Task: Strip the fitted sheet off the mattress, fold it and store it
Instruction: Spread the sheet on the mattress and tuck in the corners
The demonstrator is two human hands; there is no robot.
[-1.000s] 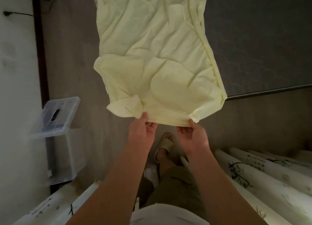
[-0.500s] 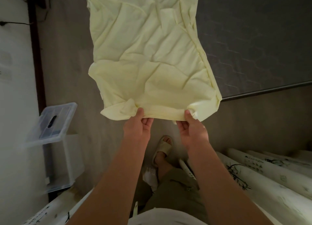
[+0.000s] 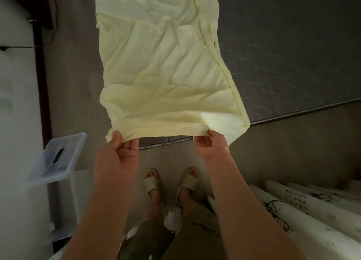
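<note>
At near corners, sheet (image 3: 162, 64) pinched by left hand (image 3: 117, 156), right hand (image 3: 211, 146)

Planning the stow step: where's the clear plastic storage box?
In the head view the clear plastic storage box stands at lower left by the white wall, left of the left hand pinching the pale yellow sheet.

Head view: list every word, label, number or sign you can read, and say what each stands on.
None can be read.
White rolls: dark ink marks, too blurred to tell writing from drawing.
Clear box lid: no label visible.
Yellow sheet: plain.
</note>
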